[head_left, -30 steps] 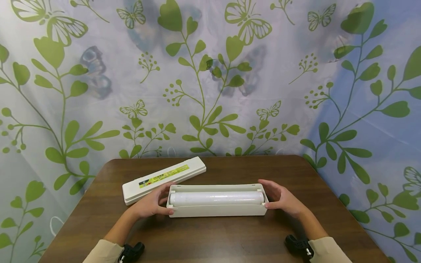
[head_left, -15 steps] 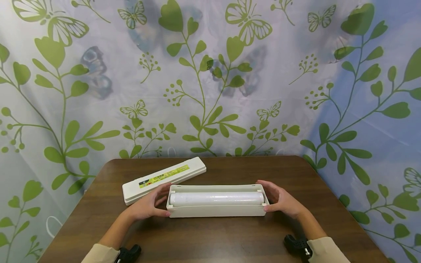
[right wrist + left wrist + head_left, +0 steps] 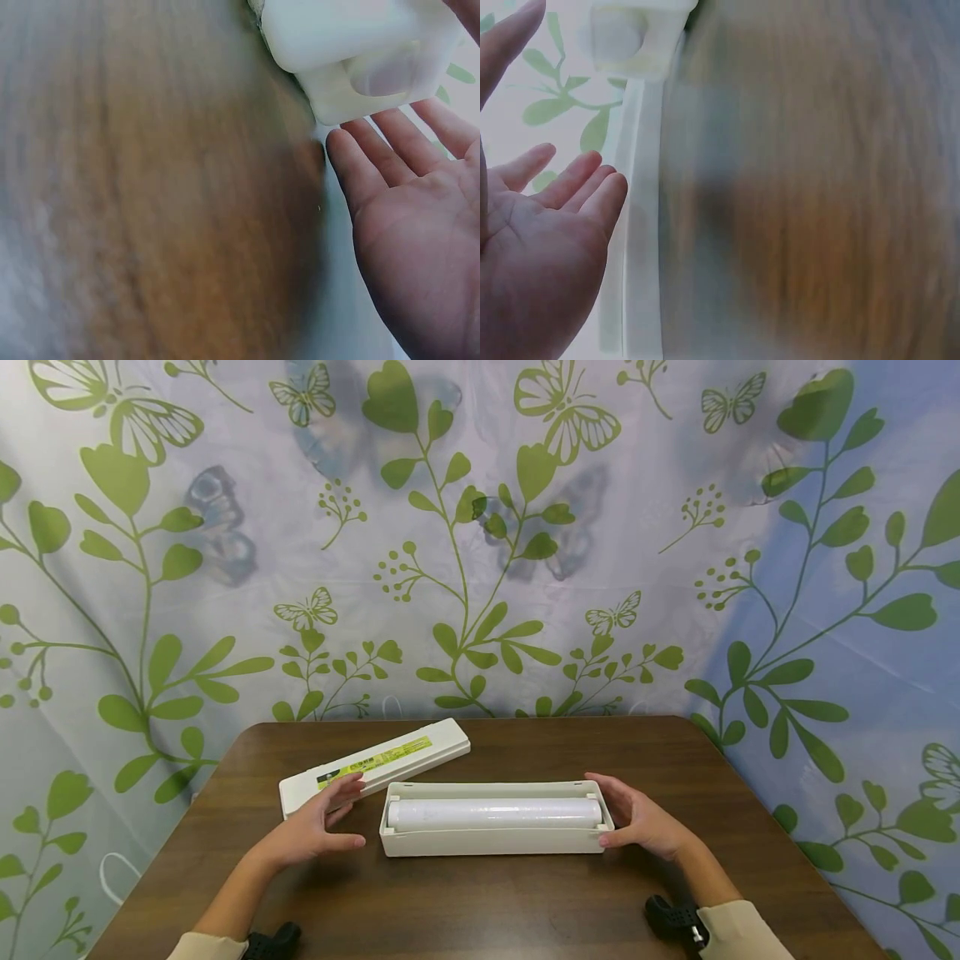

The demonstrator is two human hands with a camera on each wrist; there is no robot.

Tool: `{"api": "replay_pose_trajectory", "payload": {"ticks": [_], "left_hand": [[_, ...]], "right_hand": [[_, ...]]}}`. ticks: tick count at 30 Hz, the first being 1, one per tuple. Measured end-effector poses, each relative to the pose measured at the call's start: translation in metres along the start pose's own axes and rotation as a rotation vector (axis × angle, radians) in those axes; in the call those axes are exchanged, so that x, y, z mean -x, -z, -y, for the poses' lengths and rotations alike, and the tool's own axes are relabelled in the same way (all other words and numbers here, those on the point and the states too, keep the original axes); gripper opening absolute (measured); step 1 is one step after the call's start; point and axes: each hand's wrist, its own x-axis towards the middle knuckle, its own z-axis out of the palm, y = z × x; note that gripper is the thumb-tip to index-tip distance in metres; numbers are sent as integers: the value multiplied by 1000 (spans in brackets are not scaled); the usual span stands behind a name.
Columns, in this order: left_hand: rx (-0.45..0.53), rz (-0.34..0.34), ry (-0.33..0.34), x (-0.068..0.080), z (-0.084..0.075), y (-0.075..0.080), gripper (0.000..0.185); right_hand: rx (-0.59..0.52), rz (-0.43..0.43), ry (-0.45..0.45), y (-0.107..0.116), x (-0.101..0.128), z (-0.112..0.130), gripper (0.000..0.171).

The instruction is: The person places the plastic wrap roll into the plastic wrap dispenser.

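A white open dispenser box (image 3: pixel 495 842) lies across the middle of a brown wooden table (image 3: pixel 487 910), with a roll of clear film (image 3: pixel 495 813) inside it. My left hand (image 3: pixel 318 827) hovers open just left of the box, a small gap away, its fingertips near the white lid (image 3: pixel 375 766). In the left wrist view that palm (image 3: pixel 540 247) faces the box end (image 3: pixel 634 37). My right hand (image 3: pixel 637 818) is at the box's right end with straight fingers. The right wrist view shows this hand (image 3: pixel 420 225) spread beside the box corner (image 3: pixel 360 52).
The lid, with a yellow-green label, lies at an angle on the back left of the table. A curtain (image 3: pixel 480 527) printed with green leaves and butterflies hangs close behind and beside the table. Black wrist mounts (image 3: pixel 675 917) sit near the front edge.
My left hand has let go of the box's left end and drawn back to the left. The right hand and the box have stayed put.
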Motion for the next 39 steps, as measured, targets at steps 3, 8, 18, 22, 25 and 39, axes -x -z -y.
{"api": "replay_pose_trajectory", "payload": {"ticks": [3, 8, 18, 22, 25, 39], "left_hand": [[-23, -37, 8, 4, 0, 5, 97], [-58, -95, 21, 9, 2, 15, 91], [-48, -194, -96, 17, 12, 40, 76], [-86, -222, -71, 19, 15, 48, 71], [-131, -241, -47, 20, 18, 53, 68], [-416, -274, -40, 19, 34, 75, 63]], "right_hand": [[-9, 0, -3, -1, -1, -2, 102], [-27, 0, 0, -2, -1, -2, 100], [-33, 2, 7, -3, -1, 0, 92], [-39, 6, 7, -4, 0, 0, 91], [-43, 8, 6, -4, 0, 0, 92], [-43, 0, 2, -5, 0, 2, 95]]}}
